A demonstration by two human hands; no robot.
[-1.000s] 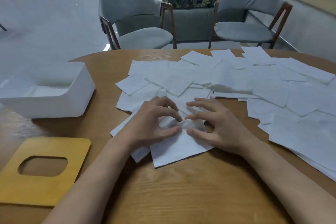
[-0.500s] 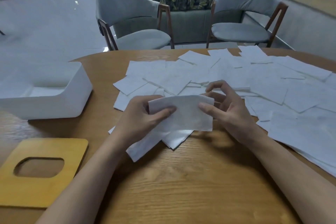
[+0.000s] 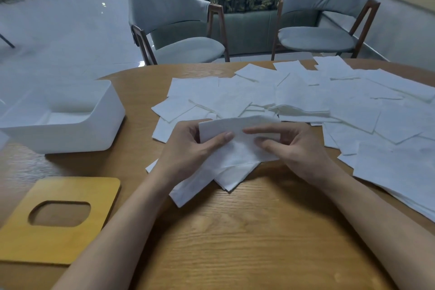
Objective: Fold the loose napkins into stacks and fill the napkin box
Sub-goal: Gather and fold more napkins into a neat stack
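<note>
A white napkin (image 3: 237,148) is held folded over just above the table's middle. My left hand (image 3: 190,150) pinches its left side between thumb and fingers. My right hand (image 3: 294,146) pinches its right side, the index finger lying along the fold. Two more napkins (image 3: 226,179) lie under it on the wood. Several loose napkins (image 3: 329,106) spread over the right and far side of the table. The white napkin box (image 3: 70,129) stands open at the left, and nothing shows inside it.
The box's yellow wooden lid (image 3: 56,221) with an oval slot lies flat at the near left. The round wooden table (image 3: 247,242) shows bare wood in front of me. Two grey chairs (image 3: 179,26) stand beyond the far edge.
Both hands lifted a napkin off the pile and folded it over. Since half a second ago the right index finger has moved onto the fold.
</note>
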